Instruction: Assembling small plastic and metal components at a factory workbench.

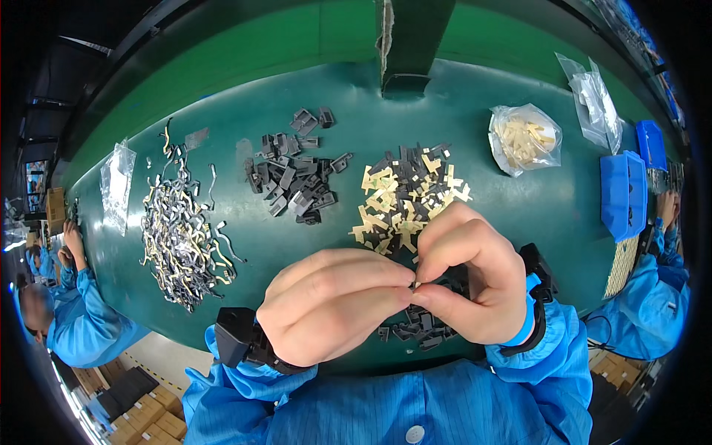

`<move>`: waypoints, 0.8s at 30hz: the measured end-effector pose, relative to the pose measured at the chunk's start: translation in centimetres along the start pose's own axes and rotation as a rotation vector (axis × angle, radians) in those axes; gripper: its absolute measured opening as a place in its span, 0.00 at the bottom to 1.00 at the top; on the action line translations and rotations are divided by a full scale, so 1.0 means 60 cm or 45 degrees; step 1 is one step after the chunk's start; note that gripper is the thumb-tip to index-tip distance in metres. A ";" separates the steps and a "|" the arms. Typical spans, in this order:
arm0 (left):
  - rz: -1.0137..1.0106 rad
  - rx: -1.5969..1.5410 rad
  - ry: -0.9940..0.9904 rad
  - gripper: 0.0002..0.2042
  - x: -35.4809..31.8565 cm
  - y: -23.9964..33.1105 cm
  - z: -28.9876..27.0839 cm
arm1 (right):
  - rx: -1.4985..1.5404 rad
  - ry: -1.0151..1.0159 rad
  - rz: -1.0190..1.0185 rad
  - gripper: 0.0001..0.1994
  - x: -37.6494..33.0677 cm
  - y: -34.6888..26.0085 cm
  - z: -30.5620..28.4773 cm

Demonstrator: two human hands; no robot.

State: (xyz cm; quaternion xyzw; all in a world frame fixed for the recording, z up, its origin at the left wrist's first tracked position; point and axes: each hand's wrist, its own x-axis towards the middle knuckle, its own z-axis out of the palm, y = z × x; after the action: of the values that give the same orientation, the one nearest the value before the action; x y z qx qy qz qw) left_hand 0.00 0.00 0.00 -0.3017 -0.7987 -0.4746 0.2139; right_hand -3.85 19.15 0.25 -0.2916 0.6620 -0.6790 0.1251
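Observation:
Over the front of the green table, my left hand (334, 304) and my right hand (475, 278) meet fingertip to fingertip. Both are closed in a pinch around a tiny light-and-dark part (416, 284), mostly hidden by the fingers. Just beyond them lies a mixed heap of cream adhesive-backed pieces (382, 196) and dark pieces. Black plastic parts (423, 330) are scattered under and in front of my right hand, partly covered by it.
Black plastic housings (289, 174) form a pile at the middle back, with short wired connectors (182, 237) heaped left. A bag of cream pieces (525, 139), clear bags (117, 189) and a blue bin (623, 194) lie around. A green post (408, 44) stands behind. Co-workers (96, 319) sit either side.

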 end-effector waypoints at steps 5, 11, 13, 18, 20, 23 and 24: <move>-0.023 0.028 0.021 0.17 0.002 0.002 0.001 | -0.092 0.019 -0.026 0.12 0.001 -0.003 0.001; -0.039 0.048 0.033 0.16 0.002 0.000 0.003 | -0.157 0.026 0.000 0.11 0.003 -0.002 0.000; -0.054 0.059 0.047 0.15 0.002 0.001 0.005 | -0.180 0.035 -0.010 0.11 0.002 0.001 0.000; -0.089 0.063 0.094 0.13 0.003 0.002 0.011 | -0.253 0.045 -0.020 0.11 0.003 -0.001 -0.002; -0.148 0.062 0.096 0.13 0.005 0.005 0.011 | -0.204 0.050 0.072 0.10 0.005 -0.005 -0.003; -0.185 0.079 0.113 0.12 0.005 0.006 0.014 | -0.211 0.053 0.085 0.10 0.007 -0.004 -0.007; -0.180 0.074 0.117 0.12 0.005 0.006 0.014 | -0.219 0.055 0.084 0.10 0.007 -0.005 -0.007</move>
State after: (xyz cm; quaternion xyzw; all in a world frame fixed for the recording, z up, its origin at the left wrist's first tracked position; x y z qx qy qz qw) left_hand -0.01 0.99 0.05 -0.2161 -0.8208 -0.4785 0.2252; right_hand -4.33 19.29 0.67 -0.2646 0.7298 -0.6211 0.1077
